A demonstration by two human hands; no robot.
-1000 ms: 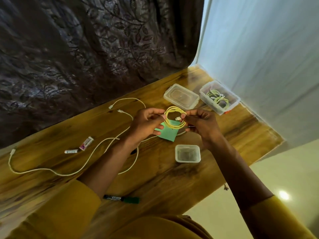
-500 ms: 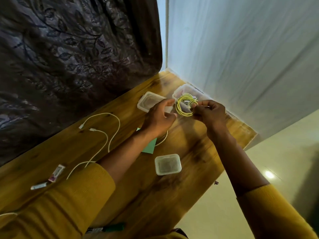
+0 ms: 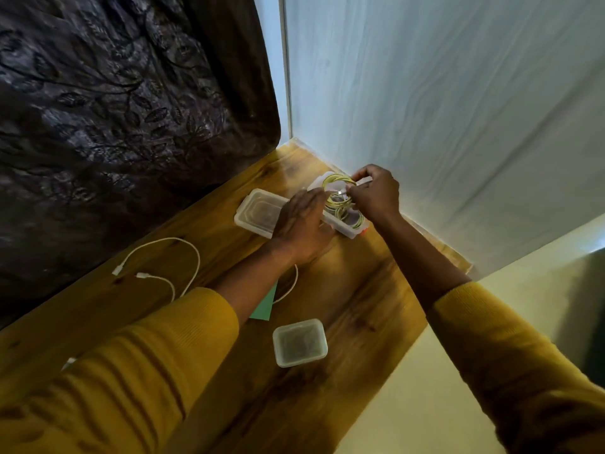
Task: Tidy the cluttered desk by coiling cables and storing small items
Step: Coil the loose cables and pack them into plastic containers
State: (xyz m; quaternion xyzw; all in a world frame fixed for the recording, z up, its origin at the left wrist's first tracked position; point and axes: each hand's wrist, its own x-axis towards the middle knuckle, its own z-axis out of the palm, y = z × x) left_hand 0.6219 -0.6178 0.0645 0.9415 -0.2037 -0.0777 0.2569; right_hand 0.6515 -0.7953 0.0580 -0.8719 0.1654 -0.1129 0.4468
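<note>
A coiled yellow cable (image 3: 339, 188) hangs just over a clear storage box (image 3: 352, 231) in the desk's far corner. My right hand (image 3: 376, 194) pinches the coil at its right side. My left hand (image 3: 302, 224) lies over the box's near left edge with fingers stretched out, fingertips reaching the coil's left rim; its thumb is hidden. More yellow cable (image 3: 359, 221) lies inside the box. A loose white cable (image 3: 193, 253) sprawls on the wooden desk (image 3: 360, 290) to the left, partly under my left arm.
A clear rectangular lid or tray (image 3: 255, 211) sits left of the box. A small lidded clear container (image 3: 299, 342) stands near the desk's right edge. A green paper (image 3: 263, 309) peeks from under my left arm. A dark curtain backs the desk and a white wall borders the right.
Both hands carried the yellow coil from mid-desk to the far corner and lowered it over the clear box. My left hand's fingers have straightened.
</note>
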